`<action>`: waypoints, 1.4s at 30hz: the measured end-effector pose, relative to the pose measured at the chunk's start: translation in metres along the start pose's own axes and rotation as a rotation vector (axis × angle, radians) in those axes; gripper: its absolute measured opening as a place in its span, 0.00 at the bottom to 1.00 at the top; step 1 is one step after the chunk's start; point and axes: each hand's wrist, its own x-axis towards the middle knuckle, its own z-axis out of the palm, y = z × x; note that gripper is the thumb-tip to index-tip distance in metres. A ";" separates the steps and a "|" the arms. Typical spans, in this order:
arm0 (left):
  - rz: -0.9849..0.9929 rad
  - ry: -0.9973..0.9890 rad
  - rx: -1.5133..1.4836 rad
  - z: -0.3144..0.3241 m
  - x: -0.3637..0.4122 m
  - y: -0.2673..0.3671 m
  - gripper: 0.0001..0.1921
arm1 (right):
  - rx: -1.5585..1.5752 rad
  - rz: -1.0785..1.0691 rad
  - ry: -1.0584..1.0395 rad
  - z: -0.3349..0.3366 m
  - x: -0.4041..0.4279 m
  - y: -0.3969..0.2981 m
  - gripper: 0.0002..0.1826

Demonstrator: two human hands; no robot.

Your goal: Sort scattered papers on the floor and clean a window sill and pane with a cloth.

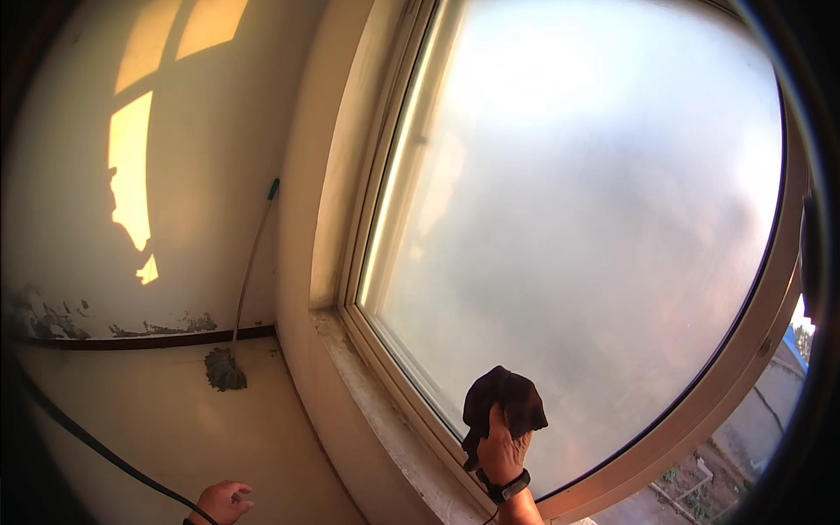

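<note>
A dark cloth [518, 397] is pressed by my right hand [502, 446] against the lower part of a window pane [590, 249]. The glass looks misted or frosted. A dark wristband [508, 487] circles my right wrist, close to the bottom of the window frame [407, 387]. At the lower left, my left hand [225, 503] is held over the floor with its fingers apart, holding nothing. A dark cable or strap [111, 453] passes in front of the left wrist.
A mop [225, 371] leans in the corner, its handle against the wall. The window sill [374, 420] looks worn and dusty. Paint peels low on the left wall [52, 321]. Beyond the frame's right side, ground and an outdoor wall [755, 410] show.
</note>
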 end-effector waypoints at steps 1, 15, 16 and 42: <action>-0.093 -0.043 -0.019 -0.008 0.010 0.005 0.16 | 0.026 0.011 -0.059 0.000 0.007 -0.005 0.21; 0.227 -0.231 -0.163 -0.098 0.257 -0.027 0.21 | -0.015 0.059 -0.229 0.100 0.121 -0.055 0.26; 0.281 -0.261 -0.122 -0.106 0.288 -0.037 0.20 | -0.020 0.062 -0.244 0.110 0.134 -0.060 0.26; 0.375 -0.361 -0.046 -0.181 0.491 -0.107 0.18 | -0.805 -0.270 0.031 0.233 0.478 -0.119 0.32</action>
